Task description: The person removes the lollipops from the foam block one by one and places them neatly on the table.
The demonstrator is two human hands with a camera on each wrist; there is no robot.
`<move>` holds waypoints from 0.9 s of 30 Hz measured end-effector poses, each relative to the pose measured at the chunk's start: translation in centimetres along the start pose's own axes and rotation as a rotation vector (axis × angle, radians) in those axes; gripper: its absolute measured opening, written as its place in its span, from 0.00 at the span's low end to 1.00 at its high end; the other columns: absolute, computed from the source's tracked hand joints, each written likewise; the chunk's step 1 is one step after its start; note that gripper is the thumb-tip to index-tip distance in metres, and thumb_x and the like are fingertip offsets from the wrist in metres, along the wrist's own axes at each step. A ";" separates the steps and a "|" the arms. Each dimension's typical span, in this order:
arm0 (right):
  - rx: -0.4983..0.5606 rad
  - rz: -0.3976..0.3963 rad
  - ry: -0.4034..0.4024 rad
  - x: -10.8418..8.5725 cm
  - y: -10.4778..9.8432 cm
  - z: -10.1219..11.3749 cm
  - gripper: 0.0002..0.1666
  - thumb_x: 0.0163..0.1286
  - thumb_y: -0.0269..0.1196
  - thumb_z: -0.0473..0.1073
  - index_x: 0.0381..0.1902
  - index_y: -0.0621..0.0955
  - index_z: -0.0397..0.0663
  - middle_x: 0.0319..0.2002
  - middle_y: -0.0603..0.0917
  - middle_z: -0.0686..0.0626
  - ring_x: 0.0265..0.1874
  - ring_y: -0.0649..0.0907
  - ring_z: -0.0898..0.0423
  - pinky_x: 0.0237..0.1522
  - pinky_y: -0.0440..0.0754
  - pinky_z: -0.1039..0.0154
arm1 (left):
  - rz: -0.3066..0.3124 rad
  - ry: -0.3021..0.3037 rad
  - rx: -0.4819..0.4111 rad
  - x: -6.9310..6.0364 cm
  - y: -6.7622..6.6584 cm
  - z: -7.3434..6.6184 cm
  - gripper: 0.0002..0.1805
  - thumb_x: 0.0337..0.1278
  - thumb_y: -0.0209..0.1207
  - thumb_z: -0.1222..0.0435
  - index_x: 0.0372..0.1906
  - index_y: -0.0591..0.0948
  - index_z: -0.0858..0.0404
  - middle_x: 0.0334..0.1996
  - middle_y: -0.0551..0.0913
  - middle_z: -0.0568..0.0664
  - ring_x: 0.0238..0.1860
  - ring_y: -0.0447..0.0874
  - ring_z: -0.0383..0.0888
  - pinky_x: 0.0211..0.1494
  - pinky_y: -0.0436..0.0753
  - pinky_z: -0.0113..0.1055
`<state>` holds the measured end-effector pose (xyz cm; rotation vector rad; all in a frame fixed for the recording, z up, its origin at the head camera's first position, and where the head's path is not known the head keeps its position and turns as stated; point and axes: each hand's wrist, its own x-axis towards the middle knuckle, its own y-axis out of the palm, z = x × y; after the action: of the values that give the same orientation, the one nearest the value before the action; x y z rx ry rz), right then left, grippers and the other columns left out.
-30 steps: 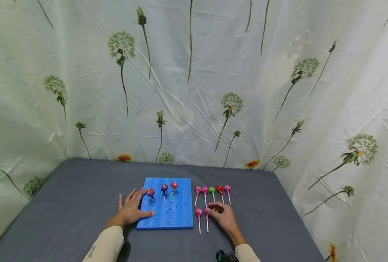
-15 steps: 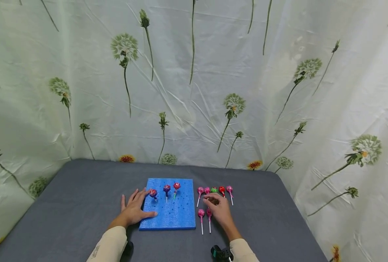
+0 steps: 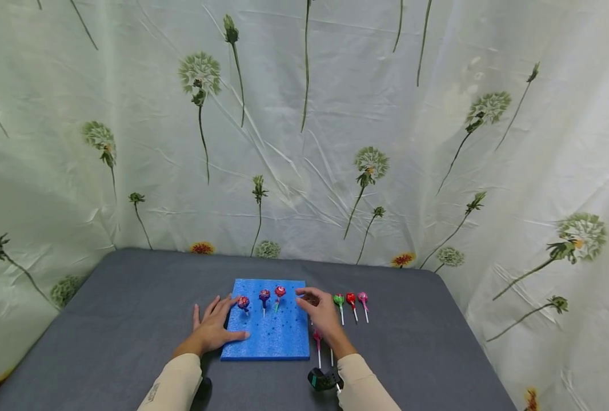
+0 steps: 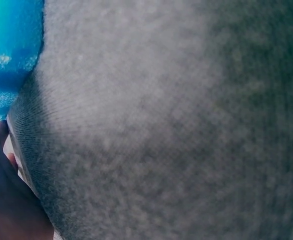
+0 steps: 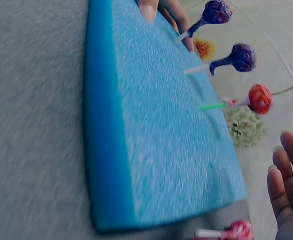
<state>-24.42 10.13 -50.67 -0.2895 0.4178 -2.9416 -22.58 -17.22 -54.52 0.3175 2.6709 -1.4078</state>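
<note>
The blue foam board point(image 3: 265, 342) lies on the table with three lollipops upright in it: two purple ones point(image 3: 243, 302) point(image 3: 264, 295) and a red one point(image 3: 280, 291) with a green stick. My left hand point(image 3: 209, 331) rests spread on its left edge, thumb on top. Above the right edge hovers my right hand point(image 3: 322, 317); its fingers point(image 5: 285, 177) look loosely bent and nothing shows between them. Under that hand a pink lollipop point(image 3: 317, 338) lies on the table, with another's stick beside it. A pink lollipop point(image 5: 240, 230) also appears beside the board in the right wrist view.
Right of the board, green point(image 3: 339, 299), red point(image 3: 351, 298) and pink point(image 3: 363, 298) lollipops lie in a row; my right hand covers the row's left part. Small holes dot the board. A flowered curtain point(image 3: 284, 142) hangs behind the grey table point(image 3: 412, 354).
My right hand has left the lower pink lollipop and moved up and left, to the board's right edge. My left hand stays on the board. The head view has shifted slightly.
</note>
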 end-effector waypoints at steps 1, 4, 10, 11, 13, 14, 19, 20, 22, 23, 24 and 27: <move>-0.002 0.007 -0.007 0.2 0.2 0.0 0.15 0.69 0.62 0.38 0.51 0.81 0.35 0.48 0.83 0.37 0.43 0.81 0.49 0.42 0.79 0.66 | 0.001 -0.002 0.001 0.0 0.0 0.0 0.59 0.36 0.66 0.32 0.74 0.60 0.58 0.74 0.54 0.63 0.73 0.40 0.66 0.65 0.21 0.67; 0.008 0.016 0.004 0.9 0.9 0.4 0.16 0.68 0.62 0.36 0.51 0.81 0.34 0.48 0.83 0.37 0.46 0.81 0.44 0.43 0.79 0.64 | 0.005 -0.006 0.003 0.0 -0.1 -0.1 0.59 0.36 0.66 0.32 0.73 0.60 0.59 0.74 0.54 0.63 0.73 0.40 0.66 0.65 0.21 0.67; 0.015 0.026 -0.028 1.3 1.8 2.7 0.15 0.65 0.63 0.30 0.49 0.80 0.28 0.48 0.81 0.31 0.47 0.79 0.35 0.47 0.79 0.55 | 0.008 -0.015 0.006 0.1 -0.1 -0.2 0.60 0.36 0.66 0.32 0.73 0.60 0.59 0.73 0.54 0.64 0.73 0.40 0.67 0.65 0.21 0.67; 0.014 0.028 -0.030 1.3 1.9 3.2 0.15 0.65 0.63 0.30 0.49 0.80 0.27 0.47 0.81 0.30 0.47 0.79 0.33 0.47 0.79 0.53 | 0.008 -0.017 0.007 0.0 -0.1 -0.2 0.60 0.36 0.66 0.32 0.73 0.60 0.59 0.73 0.54 0.64 0.73 0.40 0.67 0.65 0.21 0.67; 0.018 0.029 -0.014 1.5 2.2 3.2 0.16 0.64 0.64 0.31 0.49 0.80 0.29 0.47 0.82 0.31 0.47 0.80 0.35 0.47 0.79 0.55 | 0.006 -0.017 0.010 0.1 -0.1 -0.1 0.60 0.35 0.66 0.32 0.73 0.60 0.59 0.73 0.54 0.64 0.73 0.41 0.67 0.65 0.21 0.68; 0.022 0.031 -0.005 1.8 2.4 2.7 0.16 0.63 0.65 0.31 0.49 0.81 0.30 0.46 0.82 0.32 0.46 0.80 0.37 0.46 0.79 0.56 | 0.007 -0.018 0.012 0.1 -0.1 -0.1 0.60 0.35 0.66 0.32 0.73 0.60 0.59 0.73 0.54 0.64 0.73 0.40 0.67 0.65 0.21 0.68; -0.007 0.026 0.021 3.1 3.2 0.0 0.17 0.61 0.68 0.34 0.49 0.82 0.33 0.44 0.84 0.40 0.42 0.82 0.46 0.40 0.81 0.62 | 0.003 -0.016 0.017 0.2 -0.1 -0.1 0.60 0.35 0.65 0.31 0.73 0.60 0.59 0.73 0.54 0.64 0.73 0.41 0.68 0.64 0.21 0.68; -0.015 0.027 0.028 3.1 3.3 0.0 0.17 0.61 0.68 0.34 0.48 0.83 0.34 0.44 0.84 0.40 0.42 0.82 0.46 0.40 0.81 0.62 | 0.004 -0.016 0.016 0.1 -0.2 -0.1 0.60 0.35 0.65 0.31 0.73 0.60 0.59 0.73 0.54 0.64 0.73 0.41 0.68 0.64 0.21 0.68; -0.031 0.026 0.041 3.2 3.4 -0.1 0.16 0.61 0.68 0.36 0.47 0.84 0.36 0.43 0.84 0.42 0.41 0.82 0.48 0.40 0.80 0.62 | 0.002 -0.015 0.016 0.0 -0.2 -0.3 0.59 0.36 0.65 0.31 0.73 0.60 0.59 0.73 0.54 0.64 0.73 0.41 0.68 0.64 0.21 0.68; -0.035 0.026 0.047 3.2 3.4 -0.2 0.15 0.62 0.68 0.36 0.47 0.84 0.38 0.43 0.84 0.42 0.40 0.81 0.48 0.39 0.80 0.62 | 0.003 -0.016 0.016 0.0 -0.3 -0.3 0.59 0.36 0.65 0.32 0.73 0.60 0.59 0.73 0.54 0.64 0.73 0.41 0.68 0.64 0.21 0.68; -0.041 0.026 0.054 3.2 3.4 -0.2 0.15 0.62 0.68 0.37 0.47 0.84 0.39 0.43 0.84 0.44 0.40 0.81 0.50 0.39 0.79 0.62 | 0.004 -0.017 0.016 -0.1 -0.3 -0.4 0.59 0.36 0.65 0.32 0.73 0.60 0.59 0.73 0.55 0.64 0.73 0.41 0.67 0.64 0.21 0.68; -0.051 0.029 0.052 3.2 3.5 -0.3 0.14 0.62 0.68 0.37 0.46 0.84 0.41 0.42 0.84 0.45 0.38 0.80 0.52 0.36 0.78 0.63 | 0.004 -0.020 0.013 -0.1 -0.4 -0.5 0.59 0.36 0.66 0.32 0.73 0.61 0.59 0.73 0.55 0.64 0.73 0.41 0.67 0.64 0.21 0.68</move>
<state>-27.13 6.31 -51.38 -0.2114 0.4999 -2.9187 -22.54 -17.01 -53.91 0.3084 2.6450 -1.4206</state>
